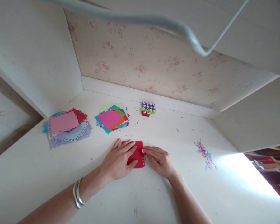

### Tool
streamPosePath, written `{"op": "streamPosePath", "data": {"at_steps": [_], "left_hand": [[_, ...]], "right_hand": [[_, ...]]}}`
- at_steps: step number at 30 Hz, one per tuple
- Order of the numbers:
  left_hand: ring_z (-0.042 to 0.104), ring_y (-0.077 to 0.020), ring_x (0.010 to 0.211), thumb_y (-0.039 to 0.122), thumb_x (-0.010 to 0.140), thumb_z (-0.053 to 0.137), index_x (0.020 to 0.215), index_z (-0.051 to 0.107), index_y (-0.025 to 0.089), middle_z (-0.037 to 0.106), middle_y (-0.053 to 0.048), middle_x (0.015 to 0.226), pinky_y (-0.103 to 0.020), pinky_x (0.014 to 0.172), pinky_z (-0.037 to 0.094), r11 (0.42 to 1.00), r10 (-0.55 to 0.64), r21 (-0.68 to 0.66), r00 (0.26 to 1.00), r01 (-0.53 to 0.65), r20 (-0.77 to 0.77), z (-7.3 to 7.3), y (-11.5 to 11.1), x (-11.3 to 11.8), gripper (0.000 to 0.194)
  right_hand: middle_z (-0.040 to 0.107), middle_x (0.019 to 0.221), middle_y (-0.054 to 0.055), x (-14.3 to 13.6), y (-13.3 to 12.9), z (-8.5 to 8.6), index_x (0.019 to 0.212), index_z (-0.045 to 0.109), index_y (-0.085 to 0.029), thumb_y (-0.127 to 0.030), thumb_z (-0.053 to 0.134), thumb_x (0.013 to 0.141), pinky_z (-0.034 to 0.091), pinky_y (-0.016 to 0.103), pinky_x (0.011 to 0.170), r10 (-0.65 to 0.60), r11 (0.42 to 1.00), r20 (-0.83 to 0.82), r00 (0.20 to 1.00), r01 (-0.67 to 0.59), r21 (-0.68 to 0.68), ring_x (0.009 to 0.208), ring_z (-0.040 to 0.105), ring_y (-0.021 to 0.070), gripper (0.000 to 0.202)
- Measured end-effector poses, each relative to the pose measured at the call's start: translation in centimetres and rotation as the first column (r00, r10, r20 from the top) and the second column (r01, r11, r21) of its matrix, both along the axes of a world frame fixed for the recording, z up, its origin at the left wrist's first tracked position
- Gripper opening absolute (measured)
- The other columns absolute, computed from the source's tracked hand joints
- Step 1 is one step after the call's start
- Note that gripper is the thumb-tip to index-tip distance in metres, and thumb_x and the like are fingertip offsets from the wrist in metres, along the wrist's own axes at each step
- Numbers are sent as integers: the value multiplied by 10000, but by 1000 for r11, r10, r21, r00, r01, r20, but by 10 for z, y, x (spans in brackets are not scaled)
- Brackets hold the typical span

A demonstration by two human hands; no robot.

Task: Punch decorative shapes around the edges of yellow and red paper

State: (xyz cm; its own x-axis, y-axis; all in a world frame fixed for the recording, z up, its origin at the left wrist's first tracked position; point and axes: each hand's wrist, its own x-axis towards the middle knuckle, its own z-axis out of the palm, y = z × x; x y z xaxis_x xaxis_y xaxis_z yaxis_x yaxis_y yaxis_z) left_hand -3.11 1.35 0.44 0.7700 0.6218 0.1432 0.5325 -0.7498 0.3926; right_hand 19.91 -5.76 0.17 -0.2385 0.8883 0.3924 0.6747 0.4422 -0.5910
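Landmark is the red rectangular sheet (139,151), flat and matte, one short edge bearing small punched holes; the left hand (118,160) presses on it with spread fingers, and the right hand (160,159) pinches a small rounded red punch (142,151) at that edge. Beyond the sheet sit clustered glossy punches (148,109); left of it lie fanned smooth coloured sheets (109,119) and perforated sheets (63,123), right of it scattered confetti (204,154).
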Motion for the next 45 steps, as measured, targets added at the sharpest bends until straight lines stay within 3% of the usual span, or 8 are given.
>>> {"op": "streamPosePath", "data": {"at_steps": [10,19,23,30,38,45], "left_hand": [[373,-221,1374,503,934,442,1351,514,232,480,-63,1454,-475,1187,79,1000,5,10,1000,-5,2,-1,0,1,503],[376,-223,1371,502,938,434,1348,514,232,491,-56,1446,-485,1185,68,1000,5,6,1000,-4,-4,-3,-1,1,497],[391,-245,1359,506,924,451,1329,533,234,486,-69,1448,-507,1178,91,1000,15,4,1000,-15,-5,-3,0,2,494],[390,-243,1358,429,917,478,1347,503,255,472,-53,1458,-508,1174,128,999,25,20,999,-26,29,0,0,3,465],[401,-244,1349,418,907,505,1345,505,245,473,-65,1457,-503,1175,146,1000,-11,12,1000,10,9,0,-2,4,471],[402,-246,1351,419,905,507,1335,528,232,482,-84,1449,-499,1174,150,1000,-24,12,1000,24,-3,-2,-1,1,469]], "right_hand": [[672,1212,46,-6,2,8,1122,673,-219,-8,465,840,536,351,930,13,995,176,984,-29,93,1108,620,196,409],[740,1023,20,-6,20,18,923,708,-200,66,428,741,548,353,871,79,980,332,940,-134,146,989,668,188,428],[743,1028,13,-4,23,23,901,716,-216,76,395,708,517,389,938,109,975,388,915,-174,135,954,685,177,475],[741,1046,0,-5,19,18,895,728,-254,76,378,657,420,457,1063,59,987,394,917,-111,113,979,688,164,537],[621,1305,16,-9,15,20,928,732,-235,50,418,728,525,338,946,-7,1000,331,944,-3,30,1109,644,189,469],[725,1108,18,4,7,18,960,731,-237,20,423,774,562,343,874,-97,994,307,947,80,70,993,694,193,442]]}}
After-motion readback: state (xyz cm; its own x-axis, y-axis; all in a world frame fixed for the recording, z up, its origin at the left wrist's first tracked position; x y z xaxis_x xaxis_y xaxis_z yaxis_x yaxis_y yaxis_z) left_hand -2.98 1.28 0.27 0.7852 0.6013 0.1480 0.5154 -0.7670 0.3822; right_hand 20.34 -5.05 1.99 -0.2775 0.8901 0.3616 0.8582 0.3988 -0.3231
